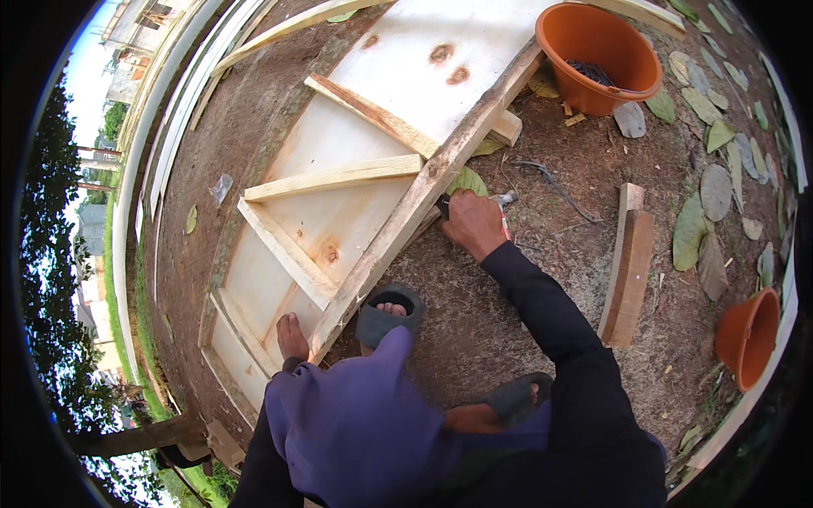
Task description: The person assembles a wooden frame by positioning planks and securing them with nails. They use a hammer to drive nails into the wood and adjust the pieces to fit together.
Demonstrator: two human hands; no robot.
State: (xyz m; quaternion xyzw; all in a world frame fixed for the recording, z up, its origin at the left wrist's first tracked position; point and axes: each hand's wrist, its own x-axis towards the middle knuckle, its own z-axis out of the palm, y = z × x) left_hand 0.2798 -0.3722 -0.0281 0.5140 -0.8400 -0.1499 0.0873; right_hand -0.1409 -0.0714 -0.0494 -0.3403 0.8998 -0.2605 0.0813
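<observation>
A long wooden frame backed by a pale plywood panel (398, 80) slants across the ground, with short struts (334, 178) set at angles inside it. My left hand (292, 337) lies on the panel beside the near beam (373, 267), its visible fingers stretched out. Low against the outer side of that beam, my right hand (474, 222) is closed around something mostly hidden; a dark end shows at the beam. Just right of the fist are a small metal piece (506, 199) and a red-and-white strip; I cannot tell whether they belong to the held thing.
An orange bucket (555, 38) with dark nails inside stands by the beam's far end. Two short timber offcuts (631, 275) lie right of my arm, and another orange bucket (766, 339) tilts farther right. Fallen leaves (690, 229) dot the soil. My sandalled foot (391, 317) is beside the beam.
</observation>
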